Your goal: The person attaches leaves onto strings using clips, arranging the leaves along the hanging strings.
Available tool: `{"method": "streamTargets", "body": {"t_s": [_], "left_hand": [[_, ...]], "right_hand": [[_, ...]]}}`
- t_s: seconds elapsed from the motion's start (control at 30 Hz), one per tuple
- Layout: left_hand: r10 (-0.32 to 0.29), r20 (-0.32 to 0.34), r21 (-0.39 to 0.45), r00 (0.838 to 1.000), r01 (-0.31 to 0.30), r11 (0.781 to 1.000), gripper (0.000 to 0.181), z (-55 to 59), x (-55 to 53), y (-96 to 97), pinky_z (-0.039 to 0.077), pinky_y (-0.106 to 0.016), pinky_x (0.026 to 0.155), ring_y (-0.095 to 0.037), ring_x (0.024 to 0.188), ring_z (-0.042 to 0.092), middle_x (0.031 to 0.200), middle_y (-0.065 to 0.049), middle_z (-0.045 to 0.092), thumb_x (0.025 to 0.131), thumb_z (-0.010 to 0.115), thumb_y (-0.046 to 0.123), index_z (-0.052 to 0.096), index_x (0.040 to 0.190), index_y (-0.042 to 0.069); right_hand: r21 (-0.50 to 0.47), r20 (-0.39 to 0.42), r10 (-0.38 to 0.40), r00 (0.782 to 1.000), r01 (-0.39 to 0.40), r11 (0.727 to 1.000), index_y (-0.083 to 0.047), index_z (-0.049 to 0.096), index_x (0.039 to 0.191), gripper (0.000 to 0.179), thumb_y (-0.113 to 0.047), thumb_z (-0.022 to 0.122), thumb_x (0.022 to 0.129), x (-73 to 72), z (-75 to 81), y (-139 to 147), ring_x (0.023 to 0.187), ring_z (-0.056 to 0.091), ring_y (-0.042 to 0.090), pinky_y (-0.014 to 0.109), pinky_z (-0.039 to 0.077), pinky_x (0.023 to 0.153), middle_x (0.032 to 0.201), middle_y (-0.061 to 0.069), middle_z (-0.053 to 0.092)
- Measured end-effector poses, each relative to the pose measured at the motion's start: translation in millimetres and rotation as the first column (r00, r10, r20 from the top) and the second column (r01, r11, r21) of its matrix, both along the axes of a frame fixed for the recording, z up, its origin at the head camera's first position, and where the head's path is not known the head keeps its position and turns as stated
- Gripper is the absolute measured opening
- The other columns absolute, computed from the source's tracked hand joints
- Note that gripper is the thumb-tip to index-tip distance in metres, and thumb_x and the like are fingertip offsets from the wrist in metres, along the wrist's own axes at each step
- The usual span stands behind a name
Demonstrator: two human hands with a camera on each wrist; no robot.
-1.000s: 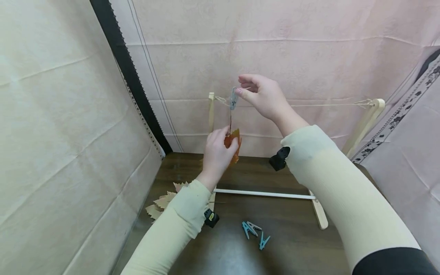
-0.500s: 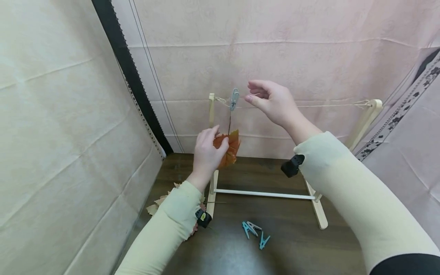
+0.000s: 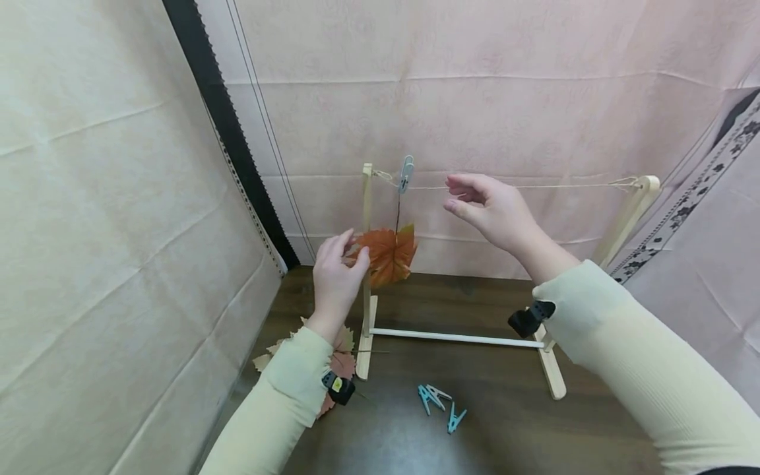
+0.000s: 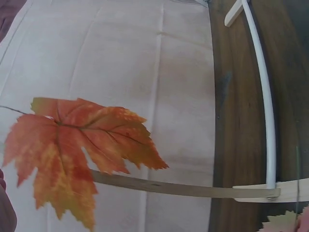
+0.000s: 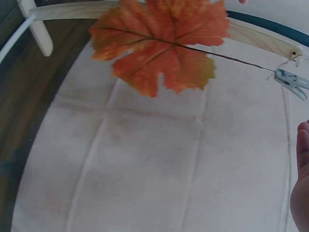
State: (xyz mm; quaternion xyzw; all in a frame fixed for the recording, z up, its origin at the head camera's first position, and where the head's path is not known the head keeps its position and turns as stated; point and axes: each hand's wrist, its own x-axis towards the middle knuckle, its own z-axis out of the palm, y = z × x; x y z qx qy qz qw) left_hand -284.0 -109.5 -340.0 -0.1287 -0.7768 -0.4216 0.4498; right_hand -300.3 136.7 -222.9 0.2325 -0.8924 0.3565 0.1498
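Fingers of the left hand [image 3: 337, 280]: parted from thumb, at left edge of orange leaf [image 3: 388, 256]; leaf: hanging by stem [image 3: 398, 211] from clothespin [image 3: 406, 174] on line [image 3: 570, 186]; right hand [image 3: 495, 214]: thumb and fingers apart, right of clothespin

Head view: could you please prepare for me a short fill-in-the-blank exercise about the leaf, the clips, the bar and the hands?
1. The orange leaf hangs from a clip by its ____.
2. On the table lie ____ loose clips.
3. The colour of the long bar between the feet is ____.
4. The hand nearer the leaf is the person's ____ one.

Missing words: stem; three; white; left.
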Motion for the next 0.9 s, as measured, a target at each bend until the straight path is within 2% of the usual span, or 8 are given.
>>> {"method": "streamTargets", "body": {"t_s": [0.27,0.57,0.73,0.9], "left_hand": [[0.027,0.087,-0.015,0.996,-0.026,1.000,0.032,-22.3,0.3,-14.1,0.044,-0.024,0.072,-0.014,0.086,0.052,0.093,-0.003,0.058,0.076,0.063,0.016,0.060,0.107,0.007],[-0.029,0.098,-0.011,0.995,0.030,0.999,0.036,-39.5,4.9,-28.9,0.042,-0.025,0.077,-0.014,0.088,0.053,0.096,-0.002,0.058,0.074,0.066,0.016,0.059,0.109,0.008],[-0.047,0.134,-0.010,0.990,0.049,0.999,0.035,-46.2,7.6,-32.0,0.041,-0.026,0.078,-0.015,0.089,0.052,0.096,-0.001,0.058,0.074,0.066,0.015,0.060,0.108,0.008],[-0.044,0.204,-0.025,0.978,0.050,0.998,0.035,-57.6,10.1,-35.9,0.041,-0.028,0.078,-0.014,0.091,0.052,0.097,-0.001,0.058,0.075,0.065,0.017,0.060,0.108,0.008]], "right_hand": [[-0.042,0.013,0.019,1.000,-0.018,0.999,-0.013,0.050,0.121,0.051,-0.038,0.060,0.079,5.4,-29.6,14,0.096,0.054,0.012,0.030,0.042,0.082,0.115,0.000,0.055],[-0.123,0.059,-0.011,0.998,0.019,0.992,-0.014,0.052,0.120,0.050,-0.040,0.060,0.078,8.4,-57.8,22,0.094,0.054,0.010,0.029,0.044,0.078,0.111,-0.001,0.057],[-0.161,0.085,-0.018,0.996,0.032,0.986,-0.013,0.052,0.119,0.048,-0.039,0.059,0.078,9.6,-84.1,29,0.095,0.054,0.010,0.028,0.044,0.077,0.109,0.001,0.058],[-0.186,0.107,-0.044,0.993,0.063,0.980,-0.013,0.053,0.118,0.046,-0.039,0.058,0.079,12.7,-116.2,35,0.093,0.055,0.012,0.029,0.044,0.076,0.107,0.003,0.059]]}}
